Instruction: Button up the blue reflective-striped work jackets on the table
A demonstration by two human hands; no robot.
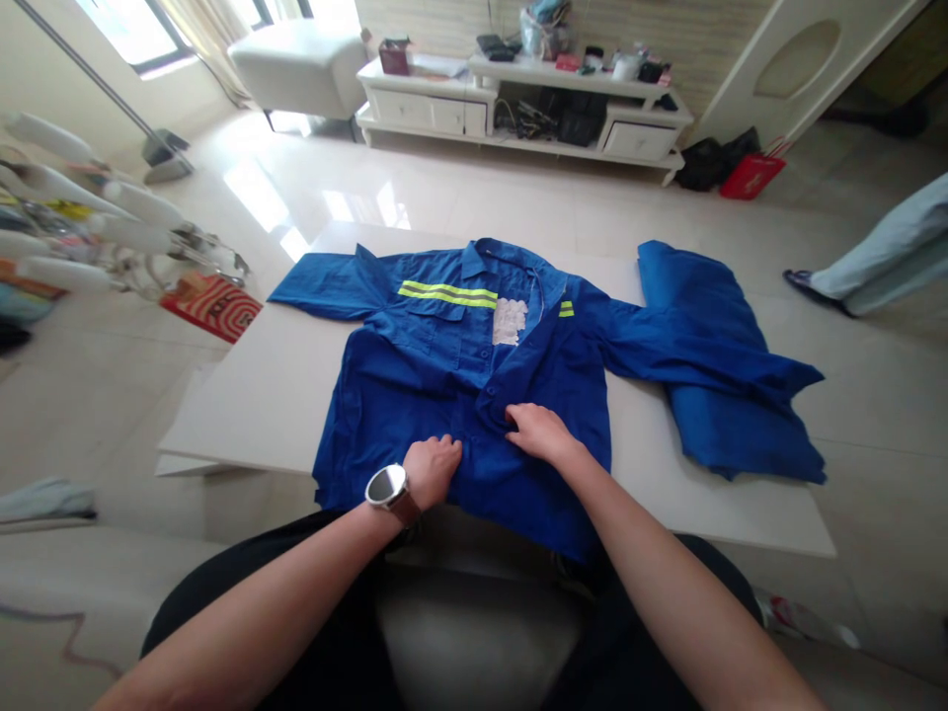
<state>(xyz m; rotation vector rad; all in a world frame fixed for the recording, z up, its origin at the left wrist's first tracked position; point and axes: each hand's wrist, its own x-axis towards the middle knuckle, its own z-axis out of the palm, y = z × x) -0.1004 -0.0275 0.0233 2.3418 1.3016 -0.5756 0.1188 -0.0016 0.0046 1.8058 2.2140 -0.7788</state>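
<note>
A blue work jacket lies spread front side up on a low white table, its collar away from me and its sleeves out to both sides. Yellow-green reflective strips cross the chest, and a white label shows inside the partly open front. With curled fingers, my left hand grips the front near the lower hem; a watch is on that wrist. My right hand pinches the edge of the other front panel, a little higher up. The fabric between the fingertips is partly hidden.
A folded blue garment lies on the right of the white table, under the jacket's sleeve. Thread cones stand at left by a red bag. A white cabinet is at the back. Another person's leg shows at right.
</note>
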